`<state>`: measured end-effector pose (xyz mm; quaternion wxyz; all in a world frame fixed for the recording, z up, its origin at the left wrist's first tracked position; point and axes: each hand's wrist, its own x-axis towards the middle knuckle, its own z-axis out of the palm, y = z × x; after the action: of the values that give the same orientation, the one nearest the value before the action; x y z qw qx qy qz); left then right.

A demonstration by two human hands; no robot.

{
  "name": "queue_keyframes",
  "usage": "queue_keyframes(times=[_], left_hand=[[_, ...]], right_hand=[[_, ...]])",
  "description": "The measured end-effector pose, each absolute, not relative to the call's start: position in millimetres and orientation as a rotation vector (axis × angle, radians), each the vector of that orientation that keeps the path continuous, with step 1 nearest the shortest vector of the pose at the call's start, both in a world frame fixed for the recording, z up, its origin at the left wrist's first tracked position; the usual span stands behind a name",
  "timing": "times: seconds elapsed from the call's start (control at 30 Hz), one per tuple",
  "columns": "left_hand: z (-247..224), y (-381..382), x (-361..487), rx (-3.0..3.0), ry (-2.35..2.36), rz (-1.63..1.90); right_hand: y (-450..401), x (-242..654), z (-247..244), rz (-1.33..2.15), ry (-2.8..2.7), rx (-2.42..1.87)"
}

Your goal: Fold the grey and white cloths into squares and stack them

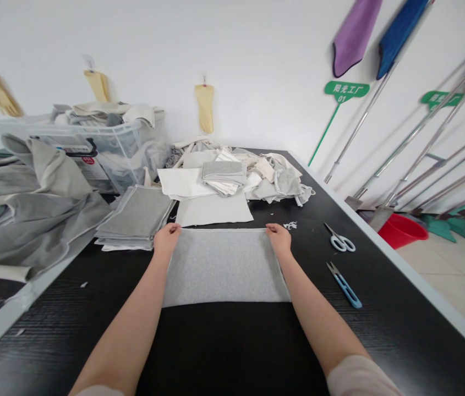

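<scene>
A grey cloth (226,267) is stretched flat in front of me over the black table. My left hand (167,237) pinches its far left corner, close to a stack of grey cloths (135,212). At the far right corner, my right hand (279,237) is closed on the same cloth. Beyond its far edge lie white cloths (215,210), with a small folded grey cloth (224,171) on top. Off to the right rest white-handled scissors (342,242) and blue thread snips (345,286).
At the left, loose grey fabric (29,203) is heaped beside a clear plastic bin (120,143) full of cloths. A rag pile (279,176) lies at the back. Thread scraps (290,225) lie near my right hand. A red bucket (403,231) stands on the floor.
</scene>
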<state>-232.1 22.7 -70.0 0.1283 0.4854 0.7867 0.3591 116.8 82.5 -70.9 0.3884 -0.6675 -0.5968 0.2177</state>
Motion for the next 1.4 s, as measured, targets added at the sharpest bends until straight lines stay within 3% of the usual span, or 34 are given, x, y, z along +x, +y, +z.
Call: queue_keyframes(times=[0.53,0.77,0.9,1.07,1.2,1.4], left_hand=[[-49,-3,-223,1.403,2.126,1.039],[8,-71,-163,1.309,1.619,1.148],[42,-119,-119,1.212,1.152,1.029],[55,-158,-98,1.045,0.815,0.979],[41,-167,-109,0.84,0.913,1.212],[-20,-176,-143,0.753,1.52,1.183]], right_hand=[[80,131,-53,0.565,-1.773,-1.703],[96,135,25,0.406,-1.877,-1.611],[100,134,85,0.3,-1.941,-1.534],[98,97,146,0.153,-2.061,-1.298],[95,40,155,0.083,-2.199,-1.051],[65,19,101,0.272,-2.386,-0.939]])
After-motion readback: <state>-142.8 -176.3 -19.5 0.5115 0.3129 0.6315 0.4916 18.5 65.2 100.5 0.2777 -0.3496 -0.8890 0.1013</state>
